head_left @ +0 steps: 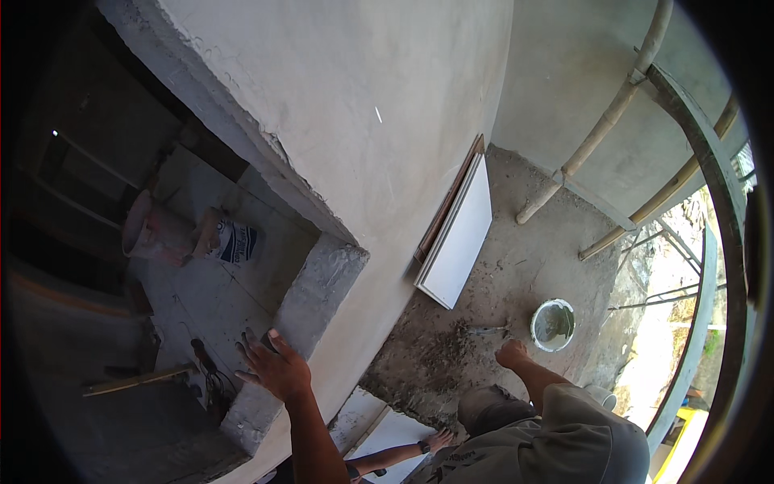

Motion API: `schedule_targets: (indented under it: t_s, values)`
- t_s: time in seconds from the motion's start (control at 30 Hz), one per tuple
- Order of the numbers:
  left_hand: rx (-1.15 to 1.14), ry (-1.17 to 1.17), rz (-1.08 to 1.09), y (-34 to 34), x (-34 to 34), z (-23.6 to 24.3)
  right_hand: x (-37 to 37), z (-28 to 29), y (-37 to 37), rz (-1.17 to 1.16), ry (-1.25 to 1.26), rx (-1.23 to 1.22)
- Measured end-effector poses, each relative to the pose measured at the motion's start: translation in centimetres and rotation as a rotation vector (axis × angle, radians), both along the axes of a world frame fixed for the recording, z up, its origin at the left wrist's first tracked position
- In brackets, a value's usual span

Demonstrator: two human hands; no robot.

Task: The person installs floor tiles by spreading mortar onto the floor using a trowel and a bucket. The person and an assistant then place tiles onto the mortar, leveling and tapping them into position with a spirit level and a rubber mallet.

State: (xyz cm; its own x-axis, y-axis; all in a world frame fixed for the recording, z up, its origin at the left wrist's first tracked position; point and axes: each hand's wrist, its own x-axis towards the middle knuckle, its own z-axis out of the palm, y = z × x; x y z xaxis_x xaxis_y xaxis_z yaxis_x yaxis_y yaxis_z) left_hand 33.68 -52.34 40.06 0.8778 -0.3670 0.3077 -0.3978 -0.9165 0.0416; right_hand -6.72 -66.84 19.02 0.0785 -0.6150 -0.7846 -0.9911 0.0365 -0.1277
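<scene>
My left hand (280, 369) is on the rough concrete sill (324, 274) of a wall opening, its fingers spread. Dark shading shows between thumb and forefinger. At the right, my right hand (512, 353) is closed in a fist. A thin, flat-bladed trowel (486, 330) shows just beyond the fist and seems to be gripped by it, though the handle is mostly hidden. Past this hand stands a round bucket (553, 325) with a pale, smeared rim and grey-green contents. Dark wet mortar (431, 347) lies over the ground to the left of the trowel.
White panels (458, 238) lean on the plastered wall. Bamboo poles (601, 133) and a curved beam (709, 153) rise at the right. Through the opening are buckets (157, 230) and a wooden strip (137, 381). Low down, another person's hand (439, 439) touches a white board (391, 440).
</scene>
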Motion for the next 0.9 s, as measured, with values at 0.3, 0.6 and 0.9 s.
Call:
schedule_targets:
  t_s: [0.3, 0.6, 0.9]
  values:
    - [0.011, 0.098, 0.011, -1.0, 0.3, 1.2, 1.1, 4.8, -2.5, -0.202, -0.143, -0.190]
    - [-0.020, 0.117, 0.008, -0.3, 0.4, 0.5, -5.5, 7.4, -3.8, -0.253, -0.023, -0.273]
    - [0.074, 0.072, 0.019, 0.0, 1.0, -0.3, -4.1, 13.0, -8.9, -0.289, 0.011, -0.293]
